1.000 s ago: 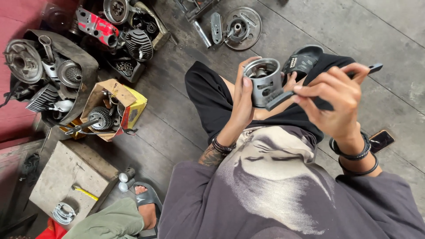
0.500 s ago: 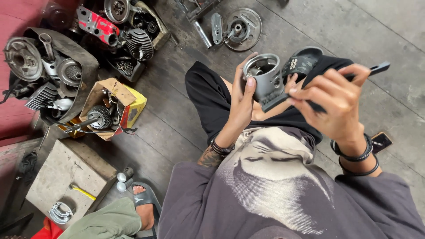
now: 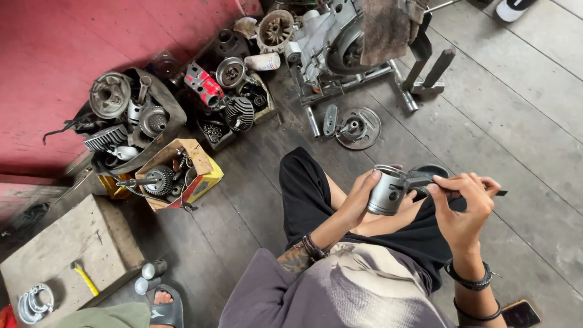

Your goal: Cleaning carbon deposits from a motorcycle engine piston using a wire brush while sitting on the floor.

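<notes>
While my left hand (image 3: 358, 197) clamps the piston (image 3: 387, 191) over my lap | crown toward camera-left, open skirt facing right | right hand (image 3: 461, 206) fingers pinched on a dark tool (image 3: 452, 185) at its skirt

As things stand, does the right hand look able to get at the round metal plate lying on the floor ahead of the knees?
Probably not without letting go. The right hand is closed on a dark tool at the piston held by the left hand. The bare floor toward the round metal plate looks unobstructed.
</notes>
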